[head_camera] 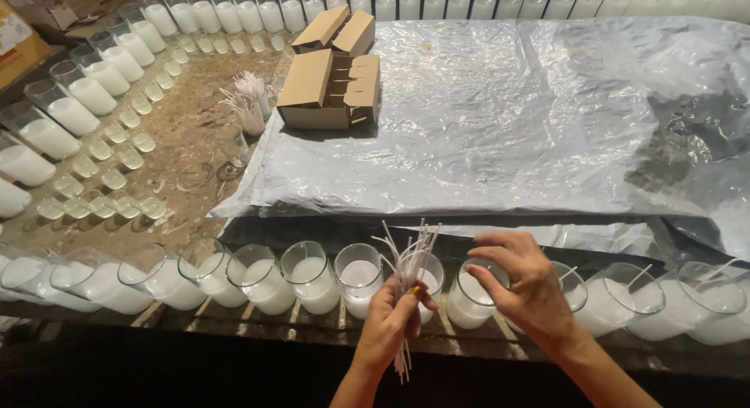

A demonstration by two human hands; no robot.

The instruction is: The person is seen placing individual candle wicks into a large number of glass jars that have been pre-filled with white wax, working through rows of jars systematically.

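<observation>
Fingers of left hand [388, 318] clamped round bundle of white wicks [409, 287], long axis upright, slightly tilted. Right hand [525, 287] empty, fingers loosely spread, just right of bundle, above wax-filled glass [471, 296] at table's near edge.

Two brown cardboard boxes [332, 88] are seen at the upper left corner of the crumpled clear plastic sheet [508, 119], which is taken here as the landmark. The nearer box is a flat rectangular carton, set on the sheet's corner with its flaps opened upward and slotted tabs shown along its right side. The farther box [337, 32] (smaller in the view, also plain brown) is placed just behind it at the sheet's back edge, its two lid flaps raised like a roof. Well to the left of the sheet, at the frame's upper left edge, part of an orange and white package [16, 37] is cut off by the border.
</observation>
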